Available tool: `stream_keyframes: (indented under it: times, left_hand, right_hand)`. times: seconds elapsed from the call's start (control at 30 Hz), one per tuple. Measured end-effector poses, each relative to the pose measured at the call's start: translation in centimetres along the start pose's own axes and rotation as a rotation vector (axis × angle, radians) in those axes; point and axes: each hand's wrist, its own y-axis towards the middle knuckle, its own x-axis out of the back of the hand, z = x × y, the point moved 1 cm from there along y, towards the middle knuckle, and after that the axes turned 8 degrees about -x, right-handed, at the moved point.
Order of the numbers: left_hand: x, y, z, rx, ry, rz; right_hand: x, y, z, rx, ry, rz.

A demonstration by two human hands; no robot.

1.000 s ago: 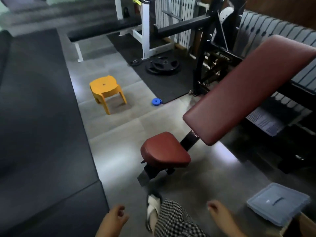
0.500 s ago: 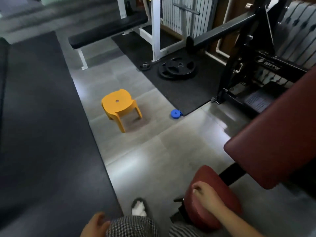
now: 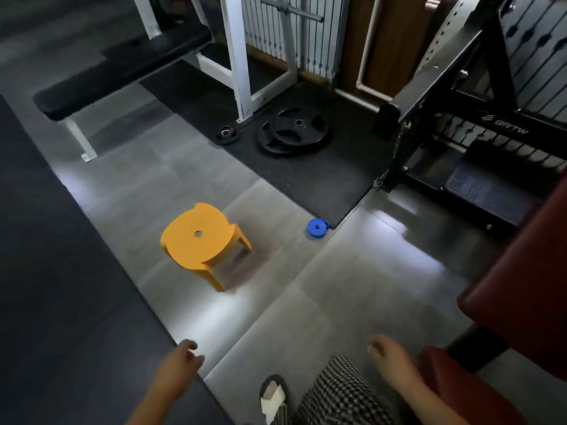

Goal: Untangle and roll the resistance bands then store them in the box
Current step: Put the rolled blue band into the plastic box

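Note:
A rolled blue resistance band [image 3: 318, 228] lies on the grey floor at the corner of the black rubber mat [image 3: 306, 176], well ahead of me. My left hand [image 3: 181, 360] hangs low at the bottom, fingers loosely curled and holding nothing. My right hand [image 3: 389, 354] is also low, fingers apart and empty, just left of the red bench seat [image 3: 451, 384]. Both hands are far from the band. The box is out of view.
An orange plastic stool [image 3: 199, 240] stands on the floor left of the band. Black weight plates [image 3: 294, 130] lie on the mat beyond. A black flat bench [image 3: 116, 69] is at the back left, a black machine frame [image 3: 460, 118] and red backrest pad [image 3: 527, 286] at the right.
The view has moved forward and left, so the stool and band sit nearer. My right hand has lifted off the red seat. The blue lid and box seen earlier have left the view.

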Motion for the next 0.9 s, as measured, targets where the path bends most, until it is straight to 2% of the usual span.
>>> stream_keyframes:
  times: [0.07, 0.2, 0.43, 0.53, 0.63, 0.73, 0.9]
  left_hand:
    - [0.4, 3.5, -2.8, -0.090, -0.012, 0.033]
    - [1.8, 11.6, -7.0, -0.139, 0.001, 0.139]
    - [6.5, 22.3, -11.1, -0.020, -0.077, 0.146]
    - [8.1, 26.8, -13.2, 0.012, -0.107, 0.170]
    - [8.4, 30.9, -15.4, -0.005, -0.140, 0.208]
    - [8.2, 34.8, -18.5, -0.023, -0.159, 0.266]
    - [7.7, 41.9, -23.4, -0.012, -0.200, 0.379]
  right_hand:
    - [0.0, 0.6, 3.1, 0.026, 0.036, -0.008]
    - [0.7, 5.0, 8.2, -0.021, 0.114, -0.025]
    - [5.2, 16.3, 17.7, -0.046, 0.026, 0.077]
    - [7.7, 20.6, 22.2, -0.030, -0.017, 0.070]
    - [9.5, 23.4, 25.7, -0.045, -0.001, 0.027]
    - [9.9, 25.6, 28.4, -0.046, -0.060, 0.085]
    - [9.2, 28.8, 30.9, -0.180, -0.083, 0.076]
